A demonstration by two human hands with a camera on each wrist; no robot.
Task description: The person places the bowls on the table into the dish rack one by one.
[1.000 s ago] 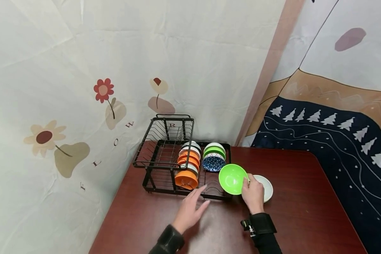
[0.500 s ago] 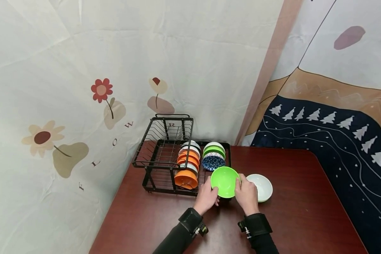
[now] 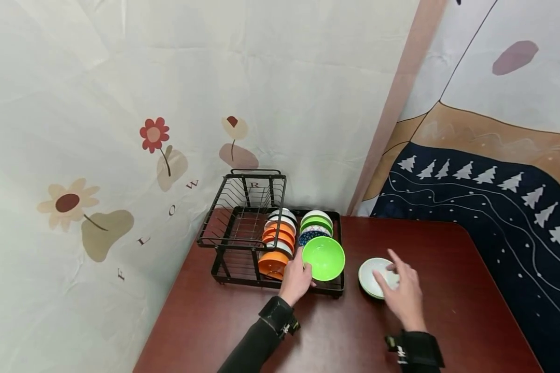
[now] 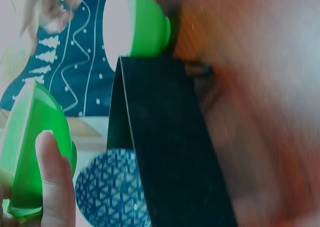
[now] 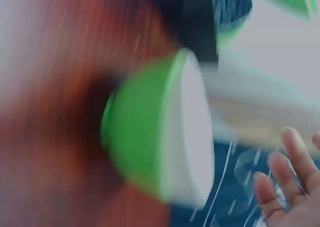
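Note:
My left hand [image 3: 296, 280] pinches the left rim of a bright green bowl [image 3: 324, 259], held tilted above the front right part of a black dish rack [image 3: 242, 282]. In the left wrist view, fingers [image 4: 52, 172] lie against that bowl's green outside. A blue-patterned bowl [image 4: 112, 187] stands behind it in the rack. My right hand [image 3: 403, 298], fingers spread, hovers over a white bowl [image 3: 371, 280] on the table, holding nothing. Seen from the right wrist, blurred, that bowl is green [image 5: 135, 127] below and white above; whether two are stacked I cannot tell.
Several orange and white bowls [image 3: 280, 233] stand in a row in the rack's lower tier. White and green bowls [image 3: 316, 220] stand in the right row. An upper wire basket [image 3: 233, 207] overhangs the left side. Behind the reddish-brown table [image 3: 448, 269] hangs a printed cloth [image 3: 331, 103].
My left hand came to the green bowl, and both hands held it. The right hand then let go and moved right, over the white bowl. The green bowl shifted left toward the rack.

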